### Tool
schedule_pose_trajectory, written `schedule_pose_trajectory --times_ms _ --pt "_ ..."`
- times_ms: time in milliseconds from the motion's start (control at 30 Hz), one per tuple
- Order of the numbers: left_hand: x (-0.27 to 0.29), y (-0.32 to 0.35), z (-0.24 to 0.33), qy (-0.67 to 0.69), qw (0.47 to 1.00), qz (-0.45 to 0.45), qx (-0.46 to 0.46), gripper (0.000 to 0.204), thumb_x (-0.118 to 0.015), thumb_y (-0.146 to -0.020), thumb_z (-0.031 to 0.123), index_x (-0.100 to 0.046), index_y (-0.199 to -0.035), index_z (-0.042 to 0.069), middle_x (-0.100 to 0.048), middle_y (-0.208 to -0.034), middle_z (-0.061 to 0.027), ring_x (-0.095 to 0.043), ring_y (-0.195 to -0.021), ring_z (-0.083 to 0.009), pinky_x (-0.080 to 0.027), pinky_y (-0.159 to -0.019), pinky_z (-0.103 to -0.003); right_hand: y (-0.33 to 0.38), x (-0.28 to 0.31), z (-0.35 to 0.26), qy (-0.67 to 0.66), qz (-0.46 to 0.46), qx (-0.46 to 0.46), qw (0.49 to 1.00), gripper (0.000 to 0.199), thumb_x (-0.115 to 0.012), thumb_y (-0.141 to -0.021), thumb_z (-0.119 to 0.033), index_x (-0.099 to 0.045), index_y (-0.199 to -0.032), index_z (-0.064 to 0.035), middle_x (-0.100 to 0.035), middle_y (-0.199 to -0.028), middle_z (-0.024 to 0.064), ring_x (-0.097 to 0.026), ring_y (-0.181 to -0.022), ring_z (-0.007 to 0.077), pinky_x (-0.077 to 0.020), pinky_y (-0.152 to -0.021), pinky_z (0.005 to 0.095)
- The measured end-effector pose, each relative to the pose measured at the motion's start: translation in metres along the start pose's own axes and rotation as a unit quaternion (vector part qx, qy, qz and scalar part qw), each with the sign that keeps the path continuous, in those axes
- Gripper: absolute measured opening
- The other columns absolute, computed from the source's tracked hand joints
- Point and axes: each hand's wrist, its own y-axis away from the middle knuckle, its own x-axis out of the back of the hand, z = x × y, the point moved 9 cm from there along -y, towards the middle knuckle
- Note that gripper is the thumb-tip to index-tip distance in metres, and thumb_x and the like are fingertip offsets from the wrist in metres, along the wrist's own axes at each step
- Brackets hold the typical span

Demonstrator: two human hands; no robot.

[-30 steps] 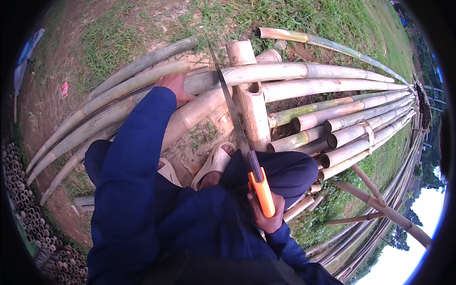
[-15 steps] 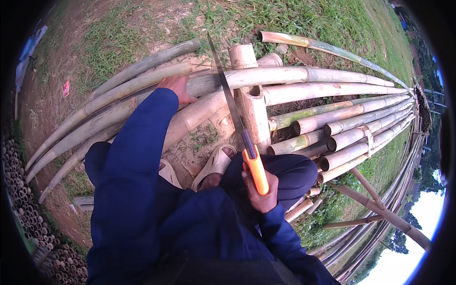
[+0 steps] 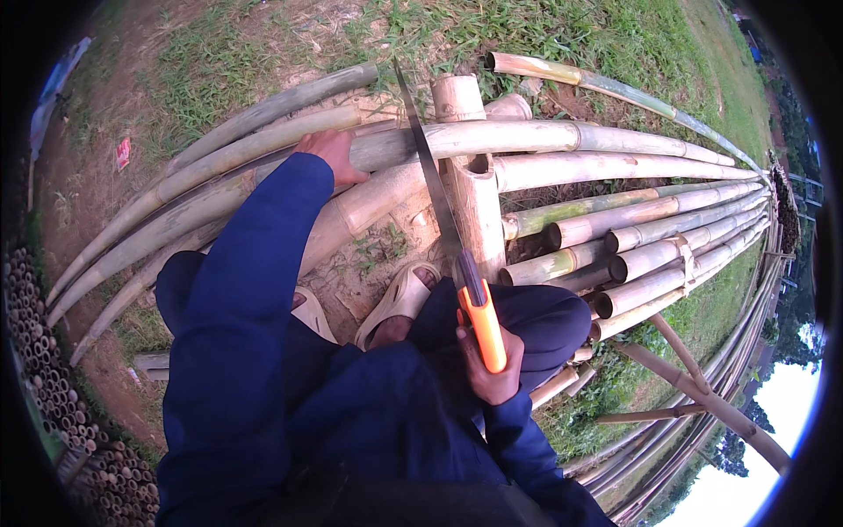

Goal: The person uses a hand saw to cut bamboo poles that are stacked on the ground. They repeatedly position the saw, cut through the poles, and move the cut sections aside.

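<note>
My right hand point(image 3: 493, 364) is closed round the orange handle of a handsaw point(image 3: 481, 316). Its long dark blade slants up and to the left, lying across a thick bamboo pole point(image 3: 518, 136). Left of the blade, my left hand point(image 3: 330, 156) grips the same pole, thumb on the near side and fingers over the top. Under the pole, close to the blade, a short upright-looking bamboo piece point(image 3: 479, 211) with an open notched end bears it. I cannot make out how deep the blade sits in the pole.
Several cut bamboo poles point(image 3: 606, 228) lie side by side at the right. More long poles point(image 3: 211, 167) run off to the left. My sandalled feet point(image 3: 399, 303) rest on bare soil below the pole. A stack of bamboo ends point(image 3: 66, 404) stands far left; grass point(image 3: 597, 35) lies beyond.
The saw and my right hand have drawn slightly back toward me, with the blade still across the pole. My left hand keeps its grip. The whole view has shifted a little.
</note>
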Motion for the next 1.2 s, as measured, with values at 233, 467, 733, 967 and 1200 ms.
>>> schedule_pose_trajectory --times_ms 233,467,733,967,1200 --pt "0.013 -0.004 -0.004 -0.005 1.000 0.002 0.000 0.079 -0.083 -0.066 0.050 -0.068 -0.128 0.003 -0.073 -0.117 -0.0218 -0.068 -0.115 -0.0365 -0.049 -0.103 -0.048 -0.036 -0.028 0.012 -0.065 0.015 -0.001 0.998 0.014 -0.072 -0.094 -0.005 -0.068 -0.103 0.0056 -0.066 -0.077 0.0100 -0.056 -0.065 0.0145 -0.0497 -0.065 0.0313" --pt "0.001 -0.007 -0.005 0.006 1.000 -0.003 0.006 0.080 -0.082 -0.065 0.048 -0.067 -0.129 0.003 -0.073 -0.117 -0.0215 -0.068 -0.114 -0.0364 -0.048 -0.104 -0.048 0.000 -0.001 -0.009 0.039 -0.024 0.021 0.999 0.032 -0.071 -0.093 -0.002 -0.069 -0.123 0.0060 -0.076 -0.092 0.0153 -0.072 -0.078 0.0173 -0.0556 -0.073 0.0309" --pt "0.005 -0.009 -0.011 0.018 1.000 -0.002 0.003 0.080 -0.082 -0.065 0.048 -0.067 -0.128 0.002 -0.071 -0.119 -0.0231 -0.067 -0.115 -0.0370 -0.049 -0.105 -0.048 -0.021 -0.021 -0.008 -0.037 0.006 -0.031 0.999 0.017 -0.072 -0.094 -0.006 -0.072 -0.109 0.0028 -0.067 -0.076 0.0076 -0.059 -0.066 0.0139 -0.0516 -0.067 0.0303" --pt "-0.001 -0.002 -0.002 0.007 1.000 -0.016 0.004 0.076 -0.082 -0.064 0.050 -0.070 -0.122 0.002 -0.072 -0.117 -0.0230 -0.068 -0.114 -0.0373 -0.051 -0.101 -0.049 -0.035 -0.020 -0.008 -0.025 -0.006 -0.028 0.999 0.018 -0.071 -0.094 -0.004 -0.071 -0.110 0.0047 -0.070 -0.078 0.0117 -0.064 -0.069 0.0124 -0.0526 -0.067 0.0301" --pt "0.014 -0.003 -0.008 0.002 1.000 -0.010 0.006 0.075 -0.083 -0.063 0.050 -0.071 -0.117 0.001 -0.074 -0.112 -0.0218 -0.070 -0.108 -0.0386 -0.051 -0.100 -0.049 -0.031 -0.025 0.001 -0.050 -0.010 -0.051 0.997 0.021 -0.071 -0.096 -0.006 -0.071 -0.113 0.0049 -0.067 -0.078 0.0088 -0.058 -0.069 0.0119 -0.0509 -0.068 0.0291"
